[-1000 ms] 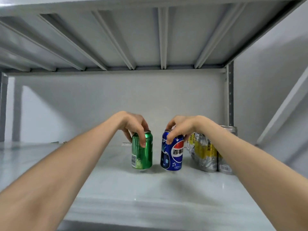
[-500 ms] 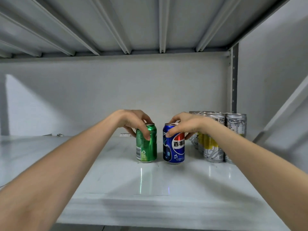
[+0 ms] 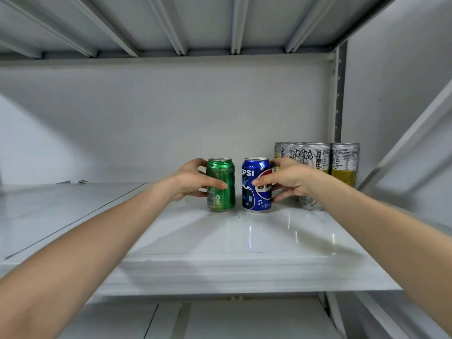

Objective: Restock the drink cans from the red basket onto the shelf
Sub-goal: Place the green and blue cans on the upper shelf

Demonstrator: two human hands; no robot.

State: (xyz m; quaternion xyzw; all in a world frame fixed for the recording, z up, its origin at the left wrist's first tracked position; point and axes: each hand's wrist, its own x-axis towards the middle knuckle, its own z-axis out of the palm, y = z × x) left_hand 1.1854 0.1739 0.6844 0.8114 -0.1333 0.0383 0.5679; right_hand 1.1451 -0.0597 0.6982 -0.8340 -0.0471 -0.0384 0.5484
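Both cans set down on shelf (image 3: 244, 241); grips shifted to sides; left hand (image 3: 190, 182) wraps green can (image 3: 225, 172), right hand (image 3: 288, 179) wraps blue can (image 3: 252, 199); release likely next.

Both arms were bare along all that showed of them, from the lower corners of the view to the fingertips (image 3: 222, 185). The forearms (image 3: 110, 241) were slim and smooth, narrowing toward the wrists. The left hand (image 3: 193, 183) and the right hand (image 3: 288, 178) were likewise bare, with long, slender fingers (image 3: 281, 197) and rounded thumb tips.
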